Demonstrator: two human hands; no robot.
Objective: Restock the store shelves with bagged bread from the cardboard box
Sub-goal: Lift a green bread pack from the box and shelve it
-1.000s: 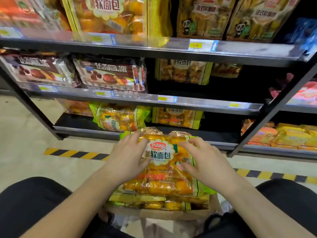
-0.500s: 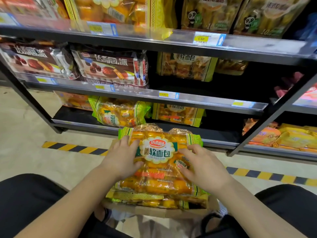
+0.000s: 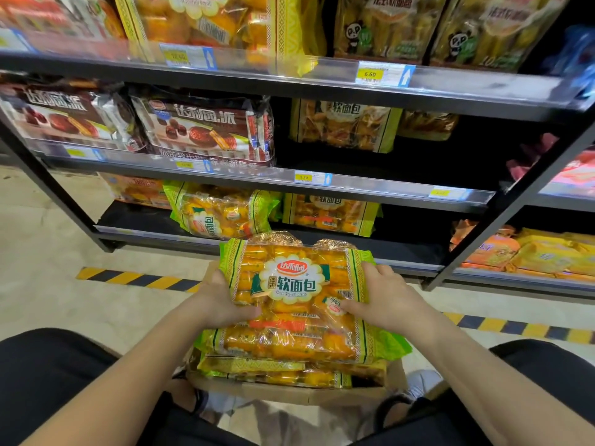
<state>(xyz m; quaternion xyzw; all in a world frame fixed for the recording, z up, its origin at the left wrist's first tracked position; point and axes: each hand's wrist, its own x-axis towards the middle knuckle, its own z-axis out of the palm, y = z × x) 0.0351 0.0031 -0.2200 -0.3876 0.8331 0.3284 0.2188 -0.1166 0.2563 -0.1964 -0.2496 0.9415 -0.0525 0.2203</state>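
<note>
A yellow-green bag of soft French bread [image 3: 299, 304] is lifted at its far end above the cardboard box [image 3: 289, 392] between my knees. My left hand [image 3: 219, 304] grips its left edge and my right hand [image 3: 386, 300] grips its right edge, fingers curled under the bag. More bags of the same bread [image 3: 273, 371] lie stacked in the box beneath it. On the bottom shelf [image 3: 154, 228] straight ahead lie two like bags [image 3: 222, 214], one tilted and one further back.
Black metal shelving holds chocolate pie bags [image 3: 206, 130] on the middle shelf and more bread bags [image 3: 206, 17] on top. The right half of the middle shelf is dark with one bag at the back. A yellow-black floor stripe [image 3: 135, 280] runs along the shelf base.
Both hands slid from the top of the bag to its sides and took hold. The bag's far end has risen off the stack toward the shelves.
</note>
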